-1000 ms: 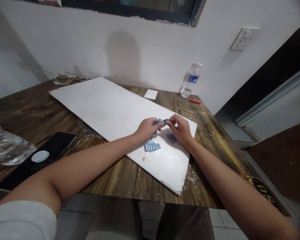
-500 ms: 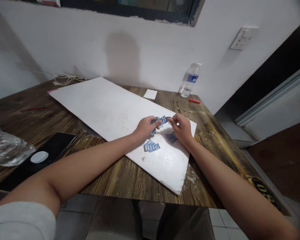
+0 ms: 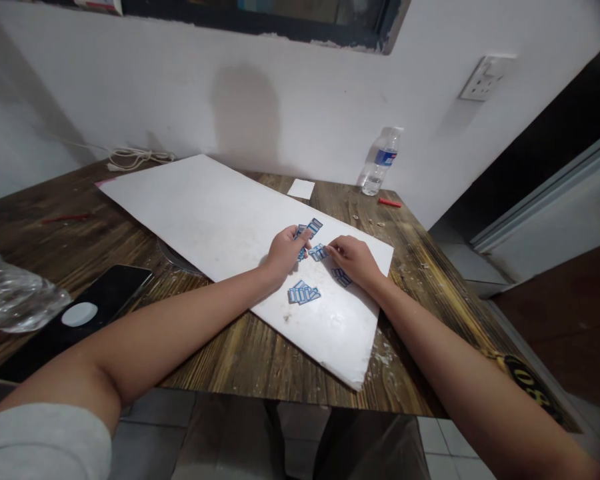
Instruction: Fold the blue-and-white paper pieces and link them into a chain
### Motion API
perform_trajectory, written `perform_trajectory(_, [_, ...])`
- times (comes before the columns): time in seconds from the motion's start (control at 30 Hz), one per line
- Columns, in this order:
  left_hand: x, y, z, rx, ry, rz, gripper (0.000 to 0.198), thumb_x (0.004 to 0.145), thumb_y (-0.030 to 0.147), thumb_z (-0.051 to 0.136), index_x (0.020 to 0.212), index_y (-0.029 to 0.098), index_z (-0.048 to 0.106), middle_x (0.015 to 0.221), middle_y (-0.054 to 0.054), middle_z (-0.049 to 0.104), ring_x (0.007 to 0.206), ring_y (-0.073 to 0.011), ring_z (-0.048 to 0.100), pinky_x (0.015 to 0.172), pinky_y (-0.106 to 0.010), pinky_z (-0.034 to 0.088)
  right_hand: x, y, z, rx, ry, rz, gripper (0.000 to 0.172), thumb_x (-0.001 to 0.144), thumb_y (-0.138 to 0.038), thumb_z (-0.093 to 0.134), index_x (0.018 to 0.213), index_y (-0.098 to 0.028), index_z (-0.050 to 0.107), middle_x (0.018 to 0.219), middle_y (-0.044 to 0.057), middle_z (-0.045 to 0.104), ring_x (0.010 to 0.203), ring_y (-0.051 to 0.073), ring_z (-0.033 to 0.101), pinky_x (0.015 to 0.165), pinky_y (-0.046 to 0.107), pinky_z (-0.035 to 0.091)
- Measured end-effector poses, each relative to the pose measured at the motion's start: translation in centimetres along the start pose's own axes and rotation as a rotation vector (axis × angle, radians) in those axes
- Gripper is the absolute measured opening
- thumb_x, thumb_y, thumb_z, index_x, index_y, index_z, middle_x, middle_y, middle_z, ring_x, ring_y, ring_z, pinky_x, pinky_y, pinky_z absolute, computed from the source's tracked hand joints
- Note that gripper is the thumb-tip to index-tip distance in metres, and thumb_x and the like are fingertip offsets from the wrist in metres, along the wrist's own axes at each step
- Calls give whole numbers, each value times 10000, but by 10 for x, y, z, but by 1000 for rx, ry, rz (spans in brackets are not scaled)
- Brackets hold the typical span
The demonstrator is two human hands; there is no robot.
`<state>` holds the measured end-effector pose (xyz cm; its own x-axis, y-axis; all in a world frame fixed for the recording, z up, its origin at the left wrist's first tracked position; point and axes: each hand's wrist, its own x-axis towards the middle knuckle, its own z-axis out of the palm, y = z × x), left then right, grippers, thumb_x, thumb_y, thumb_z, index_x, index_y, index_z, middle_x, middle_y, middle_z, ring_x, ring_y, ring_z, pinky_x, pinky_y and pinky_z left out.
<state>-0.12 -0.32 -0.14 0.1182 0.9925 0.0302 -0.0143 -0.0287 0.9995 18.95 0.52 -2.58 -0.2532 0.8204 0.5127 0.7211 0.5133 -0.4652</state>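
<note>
My left hand (image 3: 284,253) is closed around a fanned bunch of small blue-edged cards (image 3: 315,227), with the thumb pressed on top. Just right of it, a pile of similar blue-edged cards (image 3: 317,252) lies on the white board (image 3: 220,213). At the right end of that pile are the pinched fingertips of my right hand (image 3: 353,257), on the edge of a card there. Below my right hand lies a darker blue pile (image 3: 341,277), partly covered by the hand. Nearer to me, another overlapping group of cards (image 3: 303,292) rests on the board.
On the wooden table (image 3: 230,357) at left lie a black phone (image 3: 115,300) with a white round disc (image 3: 79,314) and a plastic bottle (image 3: 17,293). At the back stand a water bottle (image 3: 381,163), a red pen-like piece (image 3: 389,203) and a white paper (image 3: 301,189).
My right hand has moved slightly down, from between the raised cards to the pile on the board. The fan in my left hand now tilts up to the right, uncovering that pile.
</note>
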Motion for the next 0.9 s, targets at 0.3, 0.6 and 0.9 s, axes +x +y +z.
perform_trajectory(0.3, [2,-5,2,35,-83,37,231,880,374,605,789,172,541,667,20,559,478,-40,473,420,-173,326,-3,-7,-6,149,120,-21,296,935,-476,509,915,-220,656,852,52,692,743,189,588,719,341,455])
perform_trajectory(0.6, [-5,-5,5,98,-227,-3,292,847,432,644,754,183,524,662,20,559,435,-37,429,399,-191,351,-4,-8,-6,129,147,-92,310,927,-494,514,797,-223,592,718,24,621,661,166,553,652,309,425])
perform_trajectory(0.9, [0,-5,3,17,-104,-11,211,931,374,529,916,180,608,720,18,561,440,-27,448,371,-173,280,-2,-8,-6,71,32,7,318,933,-470,476,737,-233,557,677,22,594,658,177,523,642,313,375])
